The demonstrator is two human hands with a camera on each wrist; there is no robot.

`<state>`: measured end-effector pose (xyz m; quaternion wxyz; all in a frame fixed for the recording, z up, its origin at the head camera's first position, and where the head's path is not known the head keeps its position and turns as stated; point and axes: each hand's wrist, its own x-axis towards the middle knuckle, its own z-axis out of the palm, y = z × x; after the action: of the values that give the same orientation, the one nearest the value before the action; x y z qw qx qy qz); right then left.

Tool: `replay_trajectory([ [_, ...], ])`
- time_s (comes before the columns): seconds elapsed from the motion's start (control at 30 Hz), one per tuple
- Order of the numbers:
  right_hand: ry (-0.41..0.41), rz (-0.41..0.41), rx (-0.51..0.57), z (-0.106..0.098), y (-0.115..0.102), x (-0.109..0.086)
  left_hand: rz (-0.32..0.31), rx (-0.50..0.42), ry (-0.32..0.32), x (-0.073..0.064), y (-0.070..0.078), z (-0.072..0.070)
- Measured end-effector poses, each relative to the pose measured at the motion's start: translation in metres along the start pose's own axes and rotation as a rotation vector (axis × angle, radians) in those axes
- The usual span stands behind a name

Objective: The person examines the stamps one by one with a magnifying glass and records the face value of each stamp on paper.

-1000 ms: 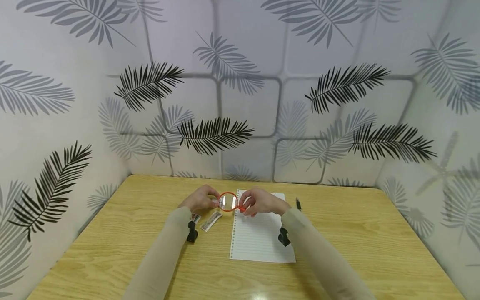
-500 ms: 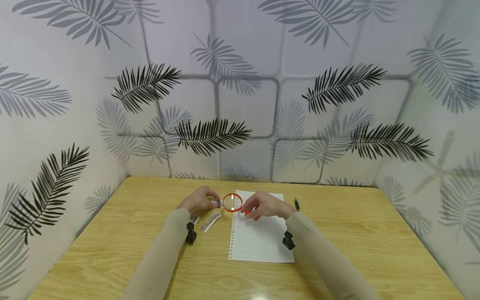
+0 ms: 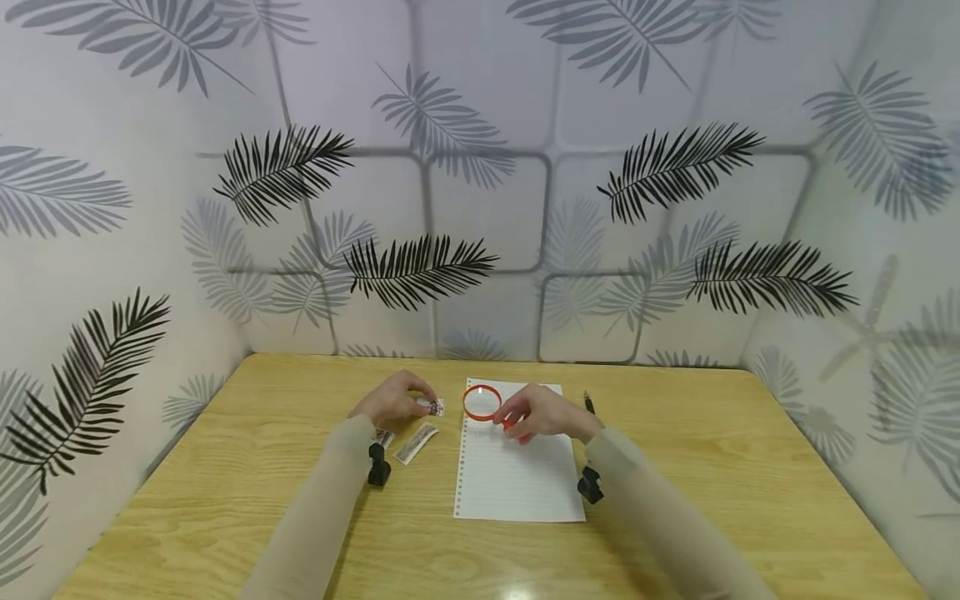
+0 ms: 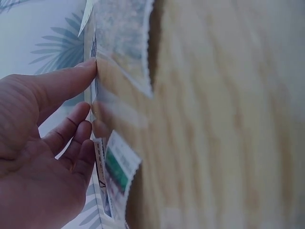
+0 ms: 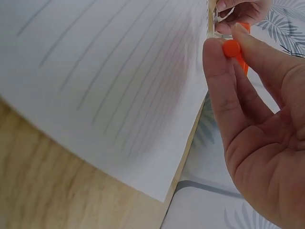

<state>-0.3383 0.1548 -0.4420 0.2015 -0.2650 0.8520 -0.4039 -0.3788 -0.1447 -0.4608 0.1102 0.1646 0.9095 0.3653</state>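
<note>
The hands are apart, both nearer the worktop's far edge than its near one. The right hand pinches the handle of a red magnifying glass, its round end extending left of the fingertips over the far left part of a lined sheet. Nearer the worktop's left edge, the left hand pinches a small stamp; a longer stamp lies just on its near side.
</note>
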Motion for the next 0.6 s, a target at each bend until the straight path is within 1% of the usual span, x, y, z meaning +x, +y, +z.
replay_trajectory([
  [0.13,0.008,0.022,0.029,-0.002,0.003,-0.004,0.027,-0.011,-0.017,-0.001,-0.002,-0.003],
  [0.3,0.032,0.034,0.036,-0.009,0.005,-0.012,0.025,-0.036,-0.025,0.001,-0.005,-0.004],
  [0.43,0.044,0.025,0.026,-0.015,0.007,-0.017,0.011,-0.067,-0.014,0.003,-0.007,-0.004],
  [0.53,0.044,0.018,0.017,-0.018,0.010,-0.020,0.016,-0.078,-0.003,0.004,-0.008,-0.003],
  [0.6,0.045,0.030,0.025,-0.020,0.012,-0.023,0.019,-0.073,0.007,0.004,-0.008,-0.002],
])
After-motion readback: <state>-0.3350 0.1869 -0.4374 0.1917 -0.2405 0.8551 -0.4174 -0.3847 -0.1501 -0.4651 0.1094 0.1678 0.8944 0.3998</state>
